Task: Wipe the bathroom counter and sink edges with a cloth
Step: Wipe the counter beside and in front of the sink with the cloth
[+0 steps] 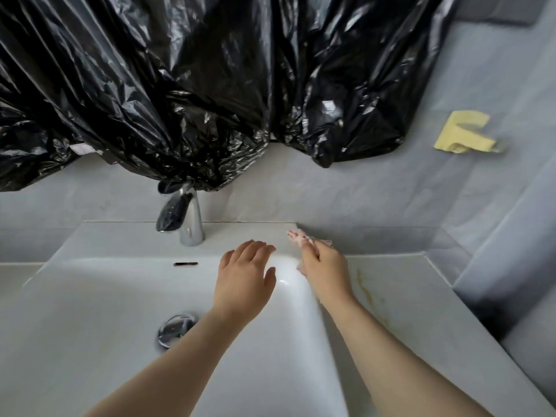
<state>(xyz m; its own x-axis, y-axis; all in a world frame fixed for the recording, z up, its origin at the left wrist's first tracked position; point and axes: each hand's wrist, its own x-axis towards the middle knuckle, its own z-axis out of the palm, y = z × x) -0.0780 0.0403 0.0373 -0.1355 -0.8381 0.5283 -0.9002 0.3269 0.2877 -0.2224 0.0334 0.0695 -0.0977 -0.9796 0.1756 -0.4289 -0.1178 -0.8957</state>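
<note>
Cloth (298, 238) in right hand (326, 267)

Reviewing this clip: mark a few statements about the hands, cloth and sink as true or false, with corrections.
1. The right hand grips a pinkish cloth at the back right corner of the sink. True.
2. The left hand holds a sponge. False: it is open and holds nothing, fingers spread over the sink's edge.
3. A yellowish streak marks the counter right of the sink. True.
4. Water runs from the faucet. False: no stream shows.
5. Black plastic hangs above the faucet. True.
</note>
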